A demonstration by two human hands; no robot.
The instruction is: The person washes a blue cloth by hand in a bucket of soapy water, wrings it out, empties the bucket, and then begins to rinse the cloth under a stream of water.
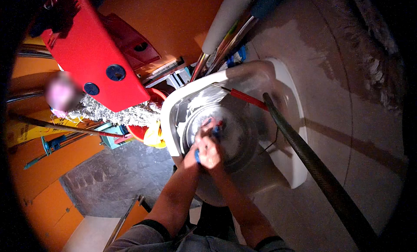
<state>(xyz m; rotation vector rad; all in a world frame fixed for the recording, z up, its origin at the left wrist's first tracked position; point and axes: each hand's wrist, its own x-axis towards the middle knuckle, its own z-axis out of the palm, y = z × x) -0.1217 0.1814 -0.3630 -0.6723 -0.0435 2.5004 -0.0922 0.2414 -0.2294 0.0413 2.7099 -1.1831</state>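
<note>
My two hands are close together over a white mop sink (168,116), above its round basin (234,144). My left hand (202,132) reaches slightly farther in, and my right hand (209,153) presses against it with curled fingers. A small red-and-blue thing (215,130) shows at the hands; motion blur hides what it is. A blue band or strip (197,156) lies by my left wrist. To the right of my hands, a red grip (249,99) on a thin bent metal rod crosses the sink.
A long dark pole or hose (306,156) slants across the sink's right side. Left stand a red plastic panel (97,56), a grey-white mop head (127,113), a red bucket (136,133) and a yellow cloth or bag (154,136). Metal poles (215,53) lean behind.
</note>
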